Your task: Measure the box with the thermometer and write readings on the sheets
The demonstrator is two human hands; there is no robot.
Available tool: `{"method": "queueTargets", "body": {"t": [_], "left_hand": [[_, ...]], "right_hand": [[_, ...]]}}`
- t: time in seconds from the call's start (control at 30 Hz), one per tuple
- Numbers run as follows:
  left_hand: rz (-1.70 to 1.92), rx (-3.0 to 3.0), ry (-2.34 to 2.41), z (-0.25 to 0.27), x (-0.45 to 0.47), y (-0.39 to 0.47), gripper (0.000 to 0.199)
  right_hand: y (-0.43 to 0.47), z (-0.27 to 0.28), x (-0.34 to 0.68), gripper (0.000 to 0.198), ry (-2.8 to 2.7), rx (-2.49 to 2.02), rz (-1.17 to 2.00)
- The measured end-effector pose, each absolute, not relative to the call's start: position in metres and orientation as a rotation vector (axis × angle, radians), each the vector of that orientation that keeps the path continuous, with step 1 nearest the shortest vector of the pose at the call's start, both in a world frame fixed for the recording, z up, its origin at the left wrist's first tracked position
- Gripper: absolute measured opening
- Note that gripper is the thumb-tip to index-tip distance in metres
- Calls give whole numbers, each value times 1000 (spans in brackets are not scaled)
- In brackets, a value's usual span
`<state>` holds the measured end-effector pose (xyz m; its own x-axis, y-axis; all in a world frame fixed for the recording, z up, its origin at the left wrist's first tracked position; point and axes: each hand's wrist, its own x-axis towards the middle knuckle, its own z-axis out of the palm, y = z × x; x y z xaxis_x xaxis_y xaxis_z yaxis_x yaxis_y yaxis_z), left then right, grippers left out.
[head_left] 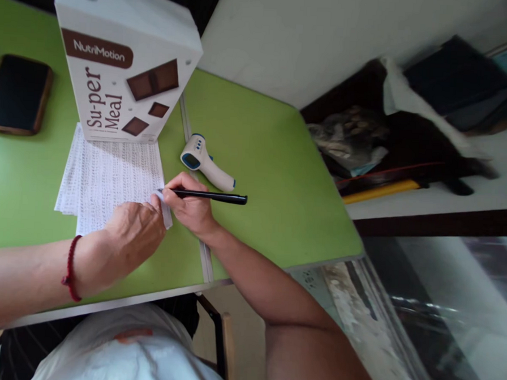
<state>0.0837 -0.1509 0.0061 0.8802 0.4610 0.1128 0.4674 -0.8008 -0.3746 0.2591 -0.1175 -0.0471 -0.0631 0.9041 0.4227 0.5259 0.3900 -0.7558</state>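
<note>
My right hand (190,209) is closed around a black pen (230,198), its tip at the right edge of a sheet of paper (118,174) covered in rows of small handwriting. Across the lower right part of that sheet lies my left hand (134,229), wearing a red cord bracelet (70,265). Its fingers are curled together at the paper's edge beside the pen tip, where the sheet looks slightly bent. More written sheets (68,186) lie underneath, to the left. A white NutriMotion box (115,69) stands on the far end of the papers.
A white and blue infrared thermometer (208,164) lies just beyond my right hand on the green table (271,174). At the far left is a black device with a brown edge (18,94). A shelf with bags and a yellow object (381,192) stands to the right.
</note>
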Motion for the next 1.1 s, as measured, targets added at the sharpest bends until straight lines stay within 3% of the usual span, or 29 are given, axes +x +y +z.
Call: {"method": "queueTargets", "body": {"t": [1.1], "left_hand": [[-190, -2452, -590, 0, 78, -148, 45]], "right_hand": [[-114, -49, 263, 17, -1664, -1210, 463]]}}
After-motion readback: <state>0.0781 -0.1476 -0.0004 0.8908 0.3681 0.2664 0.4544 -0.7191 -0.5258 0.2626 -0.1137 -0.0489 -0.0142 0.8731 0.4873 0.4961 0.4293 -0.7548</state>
